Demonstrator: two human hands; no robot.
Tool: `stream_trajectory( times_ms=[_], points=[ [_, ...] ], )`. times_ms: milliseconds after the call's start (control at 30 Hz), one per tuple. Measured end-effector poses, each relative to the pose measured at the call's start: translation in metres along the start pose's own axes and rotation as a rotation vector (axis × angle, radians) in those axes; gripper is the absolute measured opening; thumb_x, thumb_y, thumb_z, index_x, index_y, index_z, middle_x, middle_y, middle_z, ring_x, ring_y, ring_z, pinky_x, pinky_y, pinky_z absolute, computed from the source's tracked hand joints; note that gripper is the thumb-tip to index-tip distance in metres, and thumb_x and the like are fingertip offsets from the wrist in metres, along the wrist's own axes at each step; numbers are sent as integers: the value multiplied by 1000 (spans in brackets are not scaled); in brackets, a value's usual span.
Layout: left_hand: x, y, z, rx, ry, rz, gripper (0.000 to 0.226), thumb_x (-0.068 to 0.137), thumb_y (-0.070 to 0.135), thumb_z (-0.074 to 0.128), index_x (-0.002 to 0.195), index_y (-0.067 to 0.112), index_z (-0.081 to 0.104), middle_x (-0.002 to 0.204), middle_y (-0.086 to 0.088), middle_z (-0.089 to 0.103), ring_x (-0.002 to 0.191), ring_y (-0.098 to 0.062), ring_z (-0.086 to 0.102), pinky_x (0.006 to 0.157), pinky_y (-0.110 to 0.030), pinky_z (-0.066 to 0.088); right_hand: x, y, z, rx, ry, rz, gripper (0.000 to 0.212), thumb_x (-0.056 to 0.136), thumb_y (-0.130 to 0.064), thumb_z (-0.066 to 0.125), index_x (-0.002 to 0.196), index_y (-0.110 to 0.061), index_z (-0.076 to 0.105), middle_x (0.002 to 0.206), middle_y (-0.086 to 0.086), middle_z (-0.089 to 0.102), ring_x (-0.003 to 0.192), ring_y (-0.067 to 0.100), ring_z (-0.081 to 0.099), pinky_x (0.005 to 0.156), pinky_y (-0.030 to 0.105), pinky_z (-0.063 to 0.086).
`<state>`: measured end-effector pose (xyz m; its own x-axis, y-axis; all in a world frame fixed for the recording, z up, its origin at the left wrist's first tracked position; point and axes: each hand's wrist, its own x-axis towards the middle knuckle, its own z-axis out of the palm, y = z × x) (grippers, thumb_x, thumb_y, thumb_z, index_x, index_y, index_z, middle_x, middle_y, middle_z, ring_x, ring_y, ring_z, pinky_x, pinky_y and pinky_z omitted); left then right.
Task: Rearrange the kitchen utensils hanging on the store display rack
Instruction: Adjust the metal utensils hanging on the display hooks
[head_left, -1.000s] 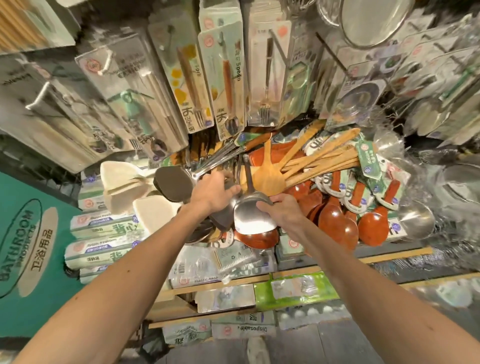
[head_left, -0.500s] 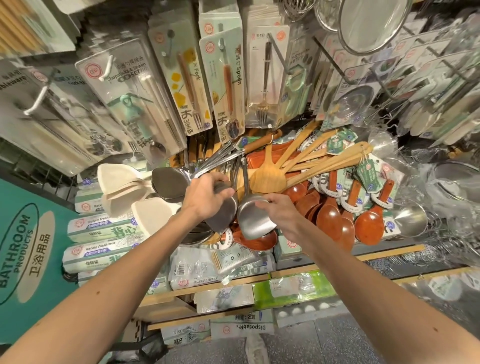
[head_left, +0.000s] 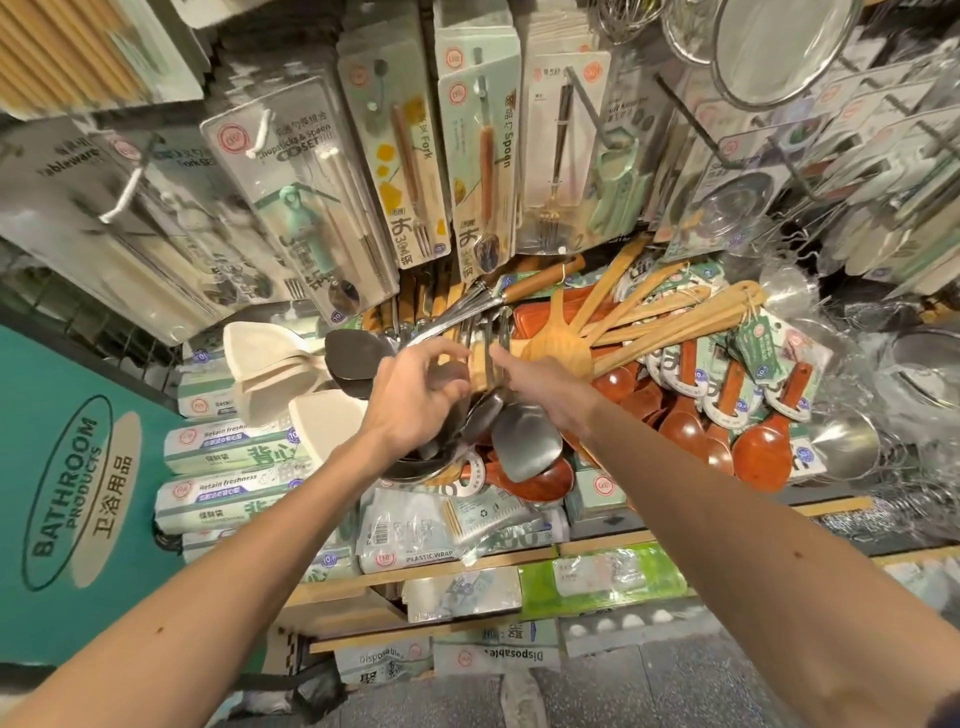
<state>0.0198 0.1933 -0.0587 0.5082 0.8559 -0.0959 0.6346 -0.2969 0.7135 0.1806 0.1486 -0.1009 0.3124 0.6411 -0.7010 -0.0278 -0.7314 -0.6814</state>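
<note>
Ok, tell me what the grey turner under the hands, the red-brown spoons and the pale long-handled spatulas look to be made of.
Grey turner: metal, probably stainless steel, with a dull brushed sheen and soft reflections. Red-brown spoons: glossy, either lacquered wood or plastic; bright highlights show, no clear grain. Pale spatulas: bare wood or bamboo, matt and yellowish with faint streaks.

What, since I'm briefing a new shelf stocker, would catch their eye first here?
The left hand and right hand come close together at centre, reaching into a bunch of hanging metal spatulas. To their right, wooden spatulas fan out above glossy red-brown spoons; a teal BATHROOM PRODUCTS sign fills the left edge.
</note>
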Motion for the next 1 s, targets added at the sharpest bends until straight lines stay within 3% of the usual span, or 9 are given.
stream_trajectory(
  times_ms=[100, 233, 367, 467, 533, 700, 867, 933, 1000],
  points=[
    [-4, -5, 0, -73, 25, -75, 43, 85, 15, 78, 125, 25, 65, 97, 12, 69, 99, -11, 66, 98, -28, 48, 10, -9, 9, -76, 71, -3, 78, 88, -58, 62, 142, -3, 45, 142, 12, 52, 127, 33, 50, 104, 43, 44],
    [-8, -12, -3, -128, 20, -108, 42, 86, 16, 77, 127, 19, 65, 95, 15, 70, 98, -7, 66, 98, -27, 50, 22, -16, 16, -334, 91, 5, 36, 88, -22, 71, 116, -2, 62, 114, 12, 66, 103, 26, 63, 89, 35, 55],
    [-7, -14, -5, -107, 5, -125, 34, 90, 20, 74, 123, 17, 68, 106, 8, 69, 99, -5, 62, 93, -22, 49, 22, -20, 11, -439, 53, 15, 23, 83, -6, 72, 104, 2, 66, 90, 9, 62, 89, 25, 63, 69, 28, 54],
    [-7, -15, -2, -41, -7, -84, 31, 91, 19, 71, 122, 18, 67, 103, 9, 67, 100, -6, 58, 87, -15, 42, 14, -23, 2, -435, -23, -36, 8, 85, -4, 67, 86, -9, 61, 79, 3, 55, 68, 14, 53, 56, 20, 46],
    [-9, -14, -1, 12, -19, -57, 28, 93, 18, 69, 121, 17, 67, 95, 13, 63, 93, -6, 57, 78, -8, 39, 8, -27, -6, -435, -65, -54, 17, 88, -6, 65, 77, -14, 54, 77, 1, 53, 64, 10, 48, 57, 22, 45],
    [-6, -17, 0, 233, -44, -2, 31, 92, 14, 64, 123, 17, 66, 113, -6, 72, 100, -25, 68, 89, -39, 57, -17, -42, -23, -536, -78, -56, 18, 87, -13, 67, 76, -16, 53, 76, 1, 54, 62, 12, 49, 49, 19, 44],
    [-5, -5, 9, 327, 64, 114, 24, 96, 17, 59, 118, 11, 68, 121, -8, 65, 119, -26, 54, 100, -39, 45, -52, -48, -43, -637, -90, -47, 24, 92, -20, 64, 74, -15, 49, 73, 2, 51, 60, 13, 47, 36, 17, 42],
    [-5, 7, 14, 255, 131, 145, 19, 97, 20, 58, 110, 13, 70, 115, -6, 65, 115, -22, 53, 98, -34, 40, -65, -50, -49, -611, -115, -57, 23, 94, -20, 63, 75, -16, 50, 77, 2, 52, 63, 13, 48, 47, 20, 45],
    [-3, 20, 21, 26, 106, 18, 14, 95, 21, 57, 94, 16, 70, 91, 1, 67, 87, -13, 60, 80, -28, 46, -77, -49, -54, -595, -125, -57, 21, 93, -20, 64, 76, -14, 53, 82, 4, 56, 68, 17, 53, 59, 23, 45]
  ],
)
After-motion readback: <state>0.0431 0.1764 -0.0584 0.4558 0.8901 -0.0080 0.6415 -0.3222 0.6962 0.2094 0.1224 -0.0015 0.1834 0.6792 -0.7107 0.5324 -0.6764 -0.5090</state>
